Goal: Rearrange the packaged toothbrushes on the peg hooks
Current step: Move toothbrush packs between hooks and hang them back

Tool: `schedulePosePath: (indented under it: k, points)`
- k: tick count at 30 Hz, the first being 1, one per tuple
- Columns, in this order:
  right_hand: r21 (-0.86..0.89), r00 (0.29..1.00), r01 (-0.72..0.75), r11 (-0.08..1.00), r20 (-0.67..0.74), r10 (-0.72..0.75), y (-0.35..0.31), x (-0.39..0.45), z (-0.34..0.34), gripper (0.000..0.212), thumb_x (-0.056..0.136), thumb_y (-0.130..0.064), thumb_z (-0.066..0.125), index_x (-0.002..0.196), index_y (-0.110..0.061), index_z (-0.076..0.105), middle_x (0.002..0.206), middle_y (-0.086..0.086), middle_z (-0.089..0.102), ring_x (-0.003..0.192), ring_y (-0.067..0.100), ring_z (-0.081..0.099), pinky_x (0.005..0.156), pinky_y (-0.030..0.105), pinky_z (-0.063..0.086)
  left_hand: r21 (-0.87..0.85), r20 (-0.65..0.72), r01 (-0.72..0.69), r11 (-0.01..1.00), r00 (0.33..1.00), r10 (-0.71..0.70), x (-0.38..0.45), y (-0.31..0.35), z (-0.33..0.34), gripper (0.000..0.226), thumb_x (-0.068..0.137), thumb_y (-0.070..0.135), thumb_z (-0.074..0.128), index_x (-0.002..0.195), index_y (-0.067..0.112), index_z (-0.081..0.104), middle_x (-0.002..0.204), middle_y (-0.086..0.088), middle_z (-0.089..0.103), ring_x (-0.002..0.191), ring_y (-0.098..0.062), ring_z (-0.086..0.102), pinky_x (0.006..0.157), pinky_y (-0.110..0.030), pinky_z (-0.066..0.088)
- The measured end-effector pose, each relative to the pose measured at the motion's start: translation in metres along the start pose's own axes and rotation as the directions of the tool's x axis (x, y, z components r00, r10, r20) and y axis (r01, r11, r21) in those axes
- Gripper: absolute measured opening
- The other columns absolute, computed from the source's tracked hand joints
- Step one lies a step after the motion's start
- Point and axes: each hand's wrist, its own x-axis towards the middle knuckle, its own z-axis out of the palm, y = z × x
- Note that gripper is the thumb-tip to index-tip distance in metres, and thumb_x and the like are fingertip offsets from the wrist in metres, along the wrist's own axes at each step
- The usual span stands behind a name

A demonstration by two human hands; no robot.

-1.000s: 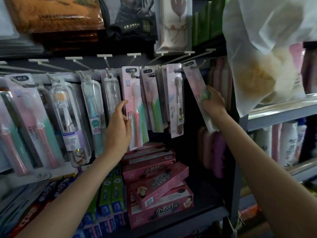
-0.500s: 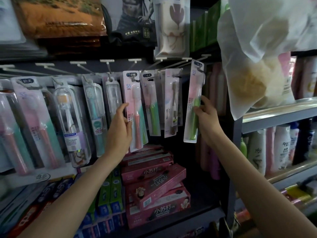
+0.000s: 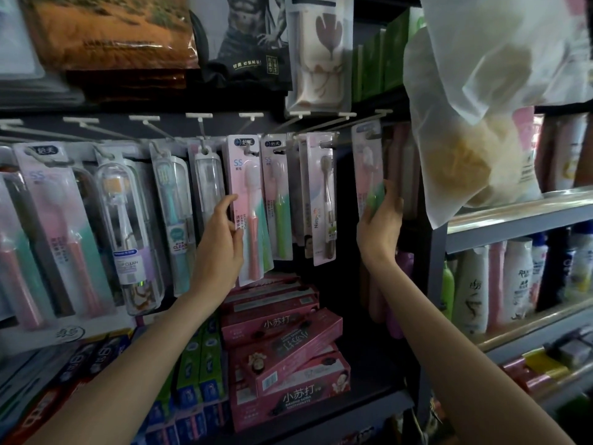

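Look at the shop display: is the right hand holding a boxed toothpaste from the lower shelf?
No: the right hand grips a hanging pink toothbrush pack up by the peg hooks, while the pink toothpaste boxes lie untouched below.

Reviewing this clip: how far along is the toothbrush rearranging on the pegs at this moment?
Mid-job, as far as one frame shows. Done: most packs already hang in a row on the peg hooks. In hand: the right hand grips the pink pack with a green toothbrush at the rightmost hook; whether it is fully seated is unclear. The left hand holds the pink SS pack. Left: seating that pack and any further straightening.
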Motion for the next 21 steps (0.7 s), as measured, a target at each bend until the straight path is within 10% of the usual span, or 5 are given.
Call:
schedulePosePath:
  k: [4, 9, 17, 21]
  points:
    - [-0.277, 0.995, 0.032, 0.960, 0.098, -0.005, -0.001, 0.005, -0.004, 0.063, 0.084, 0.007, 0.040, 0.141, -0.017, 0.026, 0.130, 0.018, 0.036, 0.119, 0.038, 0.036, 0.097, 0.050, 0.032, -0.042, -0.004, 0.018, 0.999, 1.000, -0.018, 0.001, 0.001, 0.005, 0.052, 0.094, 0.009, 0.046, 0.141, 0.016, 0.025, 0.085, -0.003, 0.048, 0.065, -0.007, 0.048, 0.055, -0.013, 0.034]
    - [0.082, 0.998, -0.005, 0.997, 0.062, 0.000, -0.006, -0.012, -0.004, 0.050, 0.092, 0.002, 0.037, 0.140, -0.007, 0.028, 0.135, 0.018, 0.038, 0.122, 0.033, 0.041, 0.097, 0.035, 0.034, -0.066, -0.008, 0.015, 0.998, 1.000, -0.016, -0.001, -0.001, 0.008, 0.052, 0.094, 0.010, 0.046, 0.140, 0.018, 0.025, 0.088, -0.006, 0.049, 0.067, -0.008, 0.049, 0.055, -0.014, 0.035]
    - [-0.040, 0.998, 0.034, 0.999, 0.052, -0.032, -0.012, -0.002, 0.005, 0.053, 0.090, 0.002, 0.037, 0.140, -0.011, 0.026, 0.134, 0.016, 0.034, 0.117, 0.040, 0.041, 0.101, 0.051, 0.035, 0.028, 0.008, -0.007, 1.000, 1.000, 0.007, 0.002, -0.011, -0.003, 0.051, 0.093, 0.011, 0.047, 0.140, 0.020, 0.027, 0.087, -0.001, 0.049, 0.067, -0.010, 0.050, 0.057, -0.032, 0.049]
    - [0.198, 1.000, 0.017, 0.980, 0.006, -0.019, -0.004, -0.020, 0.009, 0.047, 0.088, 0.000, 0.038, 0.135, -0.005, 0.033, 0.129, 0.016, 0.040, 0.114, 0.030, 0.045, 0.097, 0.031, 0.036, 0.019, 0.009, -0.011, 1.000, 1.000, 0.011, 0.000, -0.007, -0.002, 0.051, 0.093, 0.011, 0.047, 0.140, 0.019, 0.027, 0.086, 0.000, 0.048, 0.066, -0.006, 0.047, 0.054, -0.022, 0.042]
